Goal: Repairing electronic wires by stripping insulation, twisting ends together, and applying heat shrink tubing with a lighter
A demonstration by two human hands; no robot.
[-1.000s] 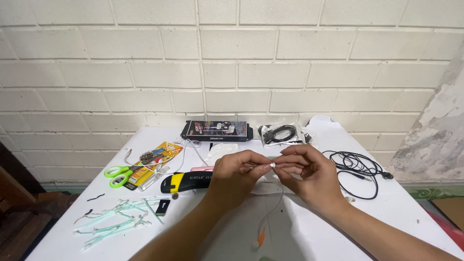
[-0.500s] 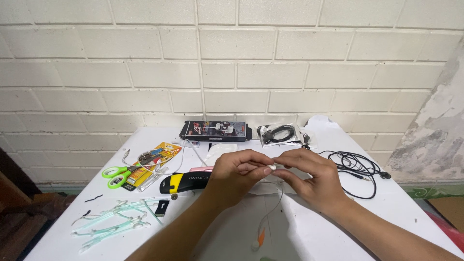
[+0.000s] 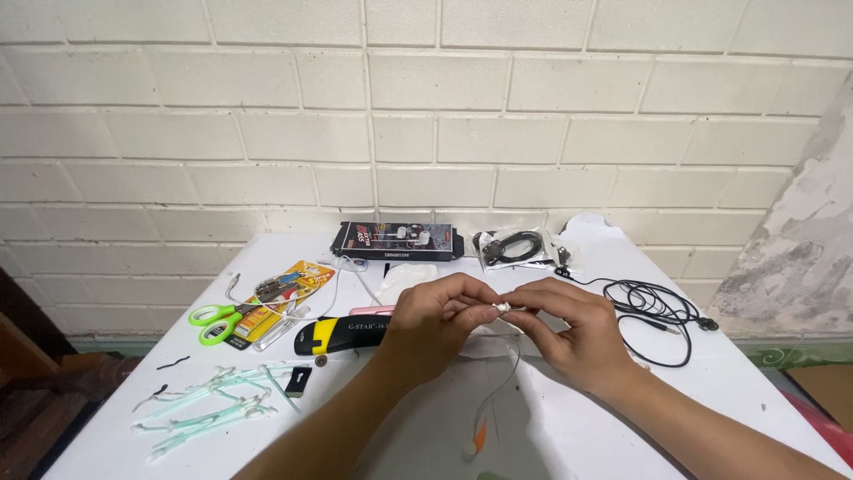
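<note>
My left hand (image 3: 437, 320) and my right hand (image 3: 569, 331) meet over the middle of the white table (image 3: 604, 418). Between their fingertips they pinch a small white earbud piece (image 3: 499, 308). A thin white wire (image 3: 498, 391) hangs from it down toward the table's near edge, ending near a small orange bit (image 3: 480, 436). Both hands have their fingers closed around the piece. A black and yellow utility knife (image 3: 342, 333) lies just left of my left hand.
Green-handled scissors (image 3: 216, 318) and a yellow blister pack (image 3: 283, 293) lie at left. Pale green cable ties (image 3: 209, 411) sit near the left front. A dark box (image 3: 397, 240) and a bagged black cable (image 3: 513, 247) stand by the brick wall. Black earphones (image 3: 653, 307) coil at right.
The hands stay together on the small white piece; the fingers have shifted slightly on it. Nothing else on the table has moved.
</note>
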